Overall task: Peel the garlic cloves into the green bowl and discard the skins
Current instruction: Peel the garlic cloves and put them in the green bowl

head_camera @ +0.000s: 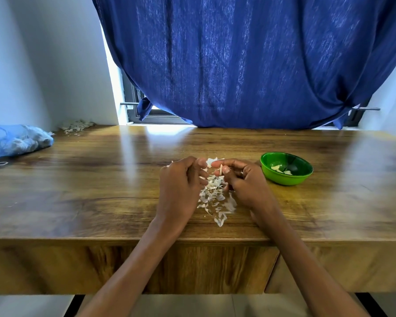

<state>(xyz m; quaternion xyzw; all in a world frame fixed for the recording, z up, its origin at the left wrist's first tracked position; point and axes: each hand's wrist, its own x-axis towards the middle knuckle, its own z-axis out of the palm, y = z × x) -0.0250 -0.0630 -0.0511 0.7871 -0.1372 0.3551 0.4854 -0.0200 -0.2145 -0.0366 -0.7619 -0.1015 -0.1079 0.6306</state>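
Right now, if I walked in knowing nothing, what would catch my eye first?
Probably the big blue curtain filling the window behind the wooden table. Next, the two hands at the table's middle: the left hand and right hand work a garlic clove above a scatter of white skins. To their right sits a green bowl holding a few peeled cloves.

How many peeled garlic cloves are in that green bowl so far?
3 show in the green bowl: one left of centre, one at the front, one paler at right. The near wall may hide more.
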